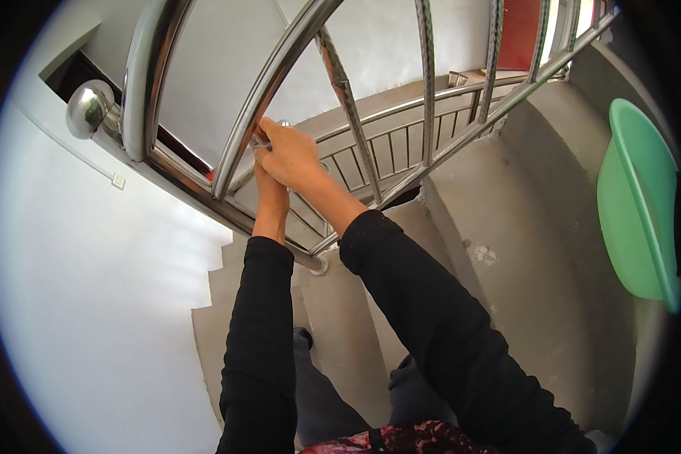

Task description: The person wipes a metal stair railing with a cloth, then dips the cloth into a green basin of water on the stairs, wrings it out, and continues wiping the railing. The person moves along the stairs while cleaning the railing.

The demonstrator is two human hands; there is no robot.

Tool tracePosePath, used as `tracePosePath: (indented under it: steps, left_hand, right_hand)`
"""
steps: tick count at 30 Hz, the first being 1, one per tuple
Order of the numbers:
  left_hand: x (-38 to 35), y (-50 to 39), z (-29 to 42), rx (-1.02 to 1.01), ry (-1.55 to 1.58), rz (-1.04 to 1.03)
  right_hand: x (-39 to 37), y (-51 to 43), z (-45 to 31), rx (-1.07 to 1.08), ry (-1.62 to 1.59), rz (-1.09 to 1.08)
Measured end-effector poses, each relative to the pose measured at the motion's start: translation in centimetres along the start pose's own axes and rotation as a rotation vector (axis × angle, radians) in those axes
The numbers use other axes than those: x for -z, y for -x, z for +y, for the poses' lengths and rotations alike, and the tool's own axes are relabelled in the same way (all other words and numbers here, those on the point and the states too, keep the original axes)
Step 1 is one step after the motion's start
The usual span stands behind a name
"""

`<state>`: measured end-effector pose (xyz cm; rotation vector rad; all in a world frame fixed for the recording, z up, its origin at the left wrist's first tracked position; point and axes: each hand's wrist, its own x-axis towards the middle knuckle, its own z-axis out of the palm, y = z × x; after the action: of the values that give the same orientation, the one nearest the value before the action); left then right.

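Note:
My right hand (pixel 290 154) is closed at a curved stainless steel railing bar (pixel 261 85), with its fingers against the metal. A small pale, crumpled piece of material (pixel 259 142), perhaps cloth, shows between the fingers and the bar. My left hand (pixel 268 180) comes up from below, close against the right one. Most of its fingers are hidden behind the right hand. The bar belongs to a staircase railing with twisted metal balusters (pixel 427 85) and a sloping lower rail (pixel 465 139).
A green plastic basin (pixel 630 215) stands tilted at the right on the concrete stairs (pixel 522 227). A round metal finial (pixel 89 109) juts out at the upper left. Lower down, another railing (pixel 397 150) runs beyond the balusters. A white wall (pixel 108 295) borders the left.

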<state>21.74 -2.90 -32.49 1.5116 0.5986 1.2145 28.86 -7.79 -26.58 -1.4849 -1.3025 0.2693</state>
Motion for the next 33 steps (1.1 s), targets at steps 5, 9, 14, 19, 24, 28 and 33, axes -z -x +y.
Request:
tracePosePath:
  steps: [5,9,14,19,24,28,33]
  left_hand:
    - [0.2,-1.3,0.8,0.019,-0.001,-0.043]
    - [0.7,-0.4,0.2,0.036,0.018,-0.048]
    - [0.1,0.1,0.4,0.108,-0.039,-0.045]
    - [0.4,-0.2,0.3,0.06,-0.031,0.064]
    - [-0.9,0.0,0.2,-0.027,-0.074,0.171]
    - [-1.2,-0.1,-1.3,-0.091,-0.09,0.176]
    - [-0.3,4.3,-8.3,0.148,-0.253,0.245]
  right_hand:
    - [-0.6,0.3,0.2,0.042,-0.036,0.089]
    - [-0.8,1.0,0.0,-0.008,-0.086,0.126]
    - [-0.3,1.4,2.0,-0.025,-0.296,0.229]
    - [0.5,2.2,2.7,-0.047,-0.553,0.244]
    - [5.4,1.2,2.6,0.124,-0.183,0.759]
    - [6.1,1.0,8.6,0.045,-0.148,0.56]
    - [4.7,1.5,9.5,-0.127,-0.236,0.366]
